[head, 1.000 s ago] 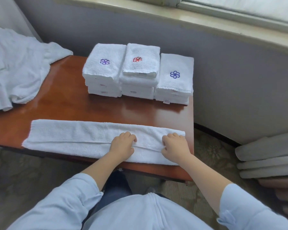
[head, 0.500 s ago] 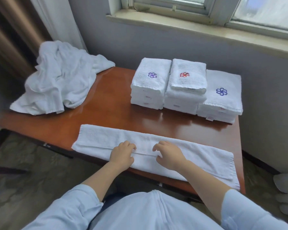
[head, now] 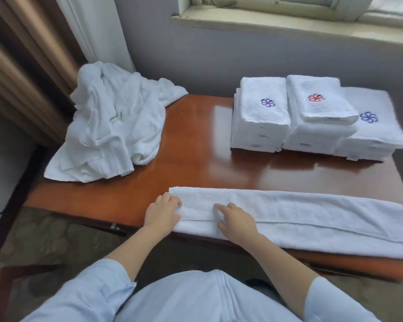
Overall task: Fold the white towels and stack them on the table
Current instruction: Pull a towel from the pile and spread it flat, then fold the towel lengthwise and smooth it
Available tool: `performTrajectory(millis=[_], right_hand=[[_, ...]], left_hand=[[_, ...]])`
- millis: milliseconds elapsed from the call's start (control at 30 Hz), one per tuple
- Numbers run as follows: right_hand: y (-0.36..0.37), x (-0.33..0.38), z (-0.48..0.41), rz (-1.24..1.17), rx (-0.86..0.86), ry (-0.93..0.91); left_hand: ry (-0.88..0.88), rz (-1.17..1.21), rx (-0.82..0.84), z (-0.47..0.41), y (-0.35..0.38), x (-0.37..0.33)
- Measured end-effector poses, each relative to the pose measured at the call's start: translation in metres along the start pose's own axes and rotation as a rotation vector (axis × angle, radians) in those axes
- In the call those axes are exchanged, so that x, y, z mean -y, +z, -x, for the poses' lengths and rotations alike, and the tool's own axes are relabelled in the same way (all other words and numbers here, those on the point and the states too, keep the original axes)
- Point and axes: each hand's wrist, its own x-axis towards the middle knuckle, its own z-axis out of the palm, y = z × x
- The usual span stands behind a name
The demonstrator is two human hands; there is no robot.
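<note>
We are working partway through the job. Three stacks of folded towels [head: 319,112] are sitting side by side at the back right of the desk [head: 196,140], touching one another, so a good share is looking done. One towel, the long strip [head: 312,219], is lying folded lengthwise along the near edge. We are judging that it is waiting for its crosswise folds before joining a stack. A crumpled pile [head: 112,126] of unfolded towels is slumping over the back left corner, so more folding is waiting after this one.

Our left hand [head: 162,213] is sitting at the strip's left end with fingers bent onto the end edge. We are not able to tell whether it is pinching the cloth or only resting there. Our right hand [head: 236,220] is lying just beside it on the strip, fingers spread and fairly straight, pressing down and holding nothing.

The strip's near long side is running right along the desk's front edge, and its right end is reaching close to the right edge. We are judging that a careless tug could be sliding it off toward the floor [head: 44,240]. The bare wood between strip and stacks is giving open room for folding the left end across, and the pile is sitting well apart from our hands.
</note>
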Motion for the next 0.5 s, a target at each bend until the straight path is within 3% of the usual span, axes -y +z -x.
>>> performTrajectory(millis=[133, 333, 500], right_hand=[[0.011, 0.017, 0.006, 0.041, -0.052, 0.105], [0.011, 0.018, 0.015, 0.034, 0.053, 0.145], [0.009, 0.015, 0.017, -0.032, 0.099, 0.165]], left_hand=[[0.071, 0.020, 0.046, -0.018, -0.005, 0.016], [0.115, 0.033, 0.258, -0.056, -0.021, 0.020], [0.060, 0.294, 0.364, -0.076, -0.034, 0.023]])
